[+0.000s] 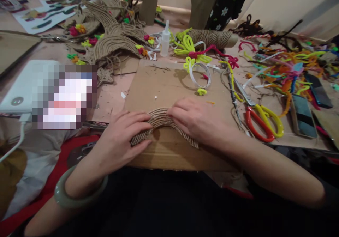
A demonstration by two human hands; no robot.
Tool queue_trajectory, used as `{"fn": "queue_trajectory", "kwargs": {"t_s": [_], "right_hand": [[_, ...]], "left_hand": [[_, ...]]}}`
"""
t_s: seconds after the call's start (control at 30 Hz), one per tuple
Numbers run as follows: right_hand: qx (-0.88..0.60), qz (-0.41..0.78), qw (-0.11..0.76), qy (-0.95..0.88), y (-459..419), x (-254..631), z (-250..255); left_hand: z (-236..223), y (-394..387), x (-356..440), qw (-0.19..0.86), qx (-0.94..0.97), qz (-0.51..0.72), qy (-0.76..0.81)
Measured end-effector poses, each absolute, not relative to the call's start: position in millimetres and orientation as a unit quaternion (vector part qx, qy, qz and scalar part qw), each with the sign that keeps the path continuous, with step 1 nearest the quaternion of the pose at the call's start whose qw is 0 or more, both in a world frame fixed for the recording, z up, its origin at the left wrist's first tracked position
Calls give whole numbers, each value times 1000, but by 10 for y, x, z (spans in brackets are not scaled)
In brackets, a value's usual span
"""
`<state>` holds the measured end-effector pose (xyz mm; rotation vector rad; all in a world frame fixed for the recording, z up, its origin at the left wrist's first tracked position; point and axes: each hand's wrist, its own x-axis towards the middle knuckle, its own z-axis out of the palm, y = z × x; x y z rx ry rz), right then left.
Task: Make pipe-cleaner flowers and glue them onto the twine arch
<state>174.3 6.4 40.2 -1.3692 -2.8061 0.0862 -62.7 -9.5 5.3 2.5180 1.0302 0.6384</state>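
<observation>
A curved, arch-shaped piece wrapped in brown jute twine (161,119) lies on a cardboard sheet (159,85) in front of me. My left hand (124,131) rests on the arch's left end, fingers laid flat and pressing it down. My right hand (197,119) lies on the arch's right half, fingers stretched flat over the twine. A pale green bangle (65,196) sits on my left wrist.
Red and yellow scissors (261,119) lie right of the cardboard. A glue bottle (165,39), white tape ring (200,75), several pipe cleaners (286,64) and twine-wrapped shapes (113,36) crowd the back. Two phones (304,115) lie at right, a white device (29,85) at left.
</observation>
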Motion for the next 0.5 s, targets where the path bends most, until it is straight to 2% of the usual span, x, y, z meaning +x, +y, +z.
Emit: {"fn": "queue_trajectory", "kwargs": {"t_s": [0.13,0.5], "right_hand": [[-511,-23,50,-858,86,1886,412],[-480,143,-5,-866,50,1651,426]], "left_hand": [[41,-113,-620,159,887,237,362],[23,-127,-590,131,894,258,342]]}}
